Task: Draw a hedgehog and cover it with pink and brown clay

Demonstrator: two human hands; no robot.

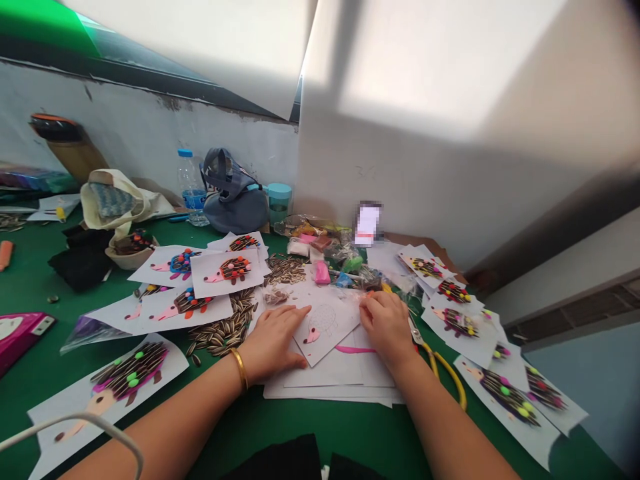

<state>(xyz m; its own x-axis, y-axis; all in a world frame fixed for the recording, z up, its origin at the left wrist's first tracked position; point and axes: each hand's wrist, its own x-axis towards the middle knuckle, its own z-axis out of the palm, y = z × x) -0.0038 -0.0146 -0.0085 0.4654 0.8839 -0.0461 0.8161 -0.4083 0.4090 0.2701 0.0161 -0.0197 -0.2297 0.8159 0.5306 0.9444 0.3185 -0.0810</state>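
Note:
A white card (pixel 327 327) lies in front of me, with a pencil-drawn hedgehog outline and a pink clay face at its lower left. My left hand (pixel 277 337), wearing a gold bangle, rests open on the card's left edge, thumb and fingers apart. At the card's right edge, my right hand (pixel 386 325) has its fingers curled together; what they hold, if anything, is hidden. A bit of orange and clear plastic show just beyond its fingertips. Beneath the card lie stacked white sheets (pixel 333 387) and a pink clay strip (pixel 354 349).
Sunflower seeds (pixel 220 333) are heaped left of the sheets. Finished hedgehog cards lie left (pixel 227 273) and right (pixel 457 327). Yellow-handled scissors (pixel 450 373) sit beside my right forearm. Coloured clay packets (pixel 321 272), a phone (pixel 367 225) and a blue bag (pixel 235 203) stand behind.

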